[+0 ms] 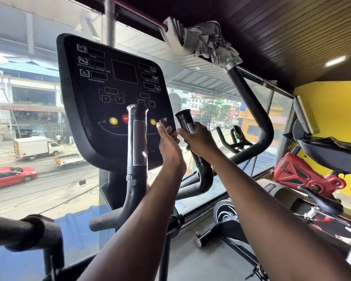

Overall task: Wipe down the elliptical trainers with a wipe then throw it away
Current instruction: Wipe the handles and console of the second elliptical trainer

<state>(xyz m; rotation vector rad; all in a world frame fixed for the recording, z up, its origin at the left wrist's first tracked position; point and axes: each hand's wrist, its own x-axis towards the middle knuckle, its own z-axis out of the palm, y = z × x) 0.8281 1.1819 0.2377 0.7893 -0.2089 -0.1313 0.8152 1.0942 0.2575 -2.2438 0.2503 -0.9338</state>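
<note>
Right hand (199,138) curls round the right grip (185,121) of the elliptical; left hand (168,138) reaches beside it toward the console (114,94), fingers fairly straight, with something small and blurred at the fingertips that I cannot identify. No wipe is clearly visible in either hand. A grey cloth (213,43) is draped on the upper handlebar (249,102), well apart from both hands. Risk, as I judge it: fingers brushing the yellow button (153,121) could trigger the console, and wiping one-handed could skip the left grip (137,136). Pedals and any bin are out of view.
</note>
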